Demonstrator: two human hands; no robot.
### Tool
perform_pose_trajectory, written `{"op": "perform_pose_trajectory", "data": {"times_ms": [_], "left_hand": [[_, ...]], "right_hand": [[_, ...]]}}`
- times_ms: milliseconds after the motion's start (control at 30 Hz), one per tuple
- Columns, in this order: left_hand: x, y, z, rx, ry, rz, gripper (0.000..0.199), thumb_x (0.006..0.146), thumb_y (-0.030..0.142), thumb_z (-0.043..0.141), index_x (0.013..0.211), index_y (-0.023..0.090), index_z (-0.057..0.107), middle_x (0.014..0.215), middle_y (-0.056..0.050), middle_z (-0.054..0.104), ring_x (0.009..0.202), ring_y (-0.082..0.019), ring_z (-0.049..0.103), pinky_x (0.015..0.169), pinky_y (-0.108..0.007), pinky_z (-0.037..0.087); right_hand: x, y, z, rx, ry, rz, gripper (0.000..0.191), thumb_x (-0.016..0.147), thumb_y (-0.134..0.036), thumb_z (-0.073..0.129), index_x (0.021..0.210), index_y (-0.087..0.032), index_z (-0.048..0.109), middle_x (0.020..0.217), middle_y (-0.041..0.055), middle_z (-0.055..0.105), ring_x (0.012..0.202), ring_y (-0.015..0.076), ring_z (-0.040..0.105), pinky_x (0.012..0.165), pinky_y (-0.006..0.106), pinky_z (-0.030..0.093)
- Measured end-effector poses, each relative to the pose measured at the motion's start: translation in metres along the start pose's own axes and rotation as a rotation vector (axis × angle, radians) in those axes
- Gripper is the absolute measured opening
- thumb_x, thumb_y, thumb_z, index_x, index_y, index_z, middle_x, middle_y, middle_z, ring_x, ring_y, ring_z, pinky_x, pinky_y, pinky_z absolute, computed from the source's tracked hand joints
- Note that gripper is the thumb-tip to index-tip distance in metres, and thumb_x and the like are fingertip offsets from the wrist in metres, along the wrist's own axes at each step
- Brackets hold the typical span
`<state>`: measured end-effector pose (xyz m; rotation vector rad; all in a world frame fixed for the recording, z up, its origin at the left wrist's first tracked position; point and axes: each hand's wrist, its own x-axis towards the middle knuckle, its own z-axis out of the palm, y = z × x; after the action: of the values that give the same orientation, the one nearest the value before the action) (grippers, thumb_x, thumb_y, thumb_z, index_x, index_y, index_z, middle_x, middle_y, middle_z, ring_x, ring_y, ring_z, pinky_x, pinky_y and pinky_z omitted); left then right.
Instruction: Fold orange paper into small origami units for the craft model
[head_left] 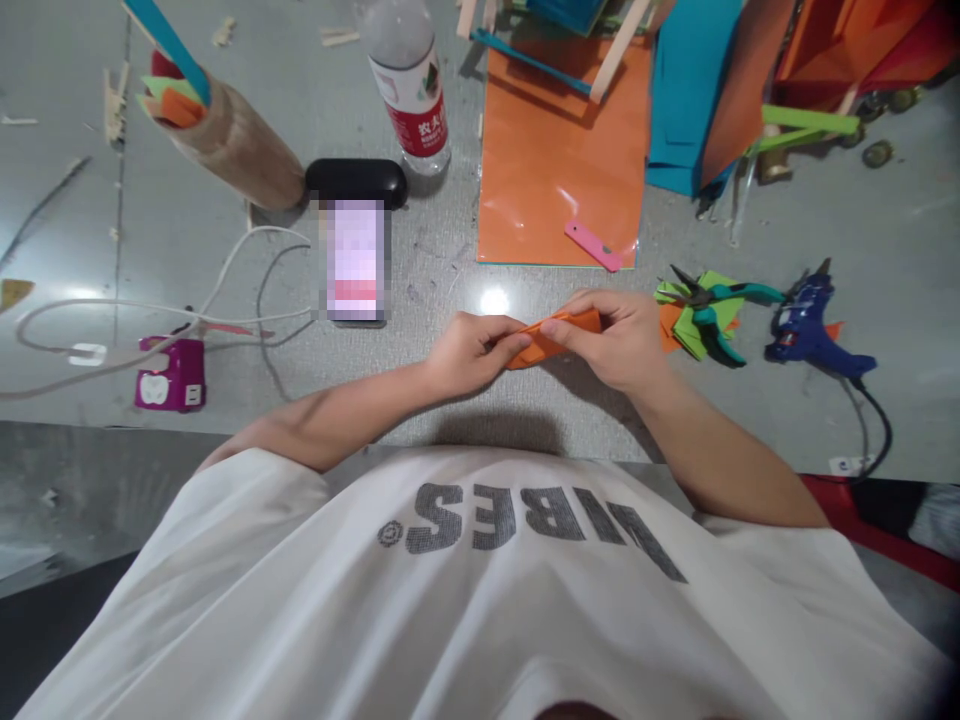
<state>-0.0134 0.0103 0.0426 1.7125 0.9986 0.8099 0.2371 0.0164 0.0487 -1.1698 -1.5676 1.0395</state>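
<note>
A folded piece of orange paper [551, 345] is held between my two hands, just above the near part of the grey table. My left hand [474, 352] pinches its left end with thumb and fingers. At the other end, my right hand [619, 335] grips it, the thumb pressed on the paper's upper face and the fingers behind. Beyond the hands lies a stack of orange sheets [555, 170], with a small pink utility knife [592, 246] on its near edge. Beside my right hand are green and orange paper scraps [701, 330] under teal-handled pliers [705, 298].
A blue glue gun [806, 325] with a black cord lies at the right. On the left are a phone [352, 260], a black case [356, 182], a purple tool [171, 375] and a white cable [135, 303]. A water bottle [411, 90] and a cylindrical holder [244, 145] stand farther back.
</note>
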Motion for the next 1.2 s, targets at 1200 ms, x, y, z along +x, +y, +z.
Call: {"op": "perform_pose_trajectory", "data": {"times_ms": [1200], "left_hand": [[-0.003,-0.014,0.02,-0.527,0.308,-0.109,0.073,0.103,0.08,0.088,0.148,0.026,0.071,0.137,-0.013,0.083,0.104,-0.022,0.085,0.071,-0.028,0.073]], "right_hand": [[-0.005,0.011,0.005,-0.019,0.148,-0.12,0.046,0.108,-0.069,0.087,0.141,-0.037,0.082,0.129,0.0082,0.083,0.117,0.0295,0.08,0.1,0.048,0.07]]}}
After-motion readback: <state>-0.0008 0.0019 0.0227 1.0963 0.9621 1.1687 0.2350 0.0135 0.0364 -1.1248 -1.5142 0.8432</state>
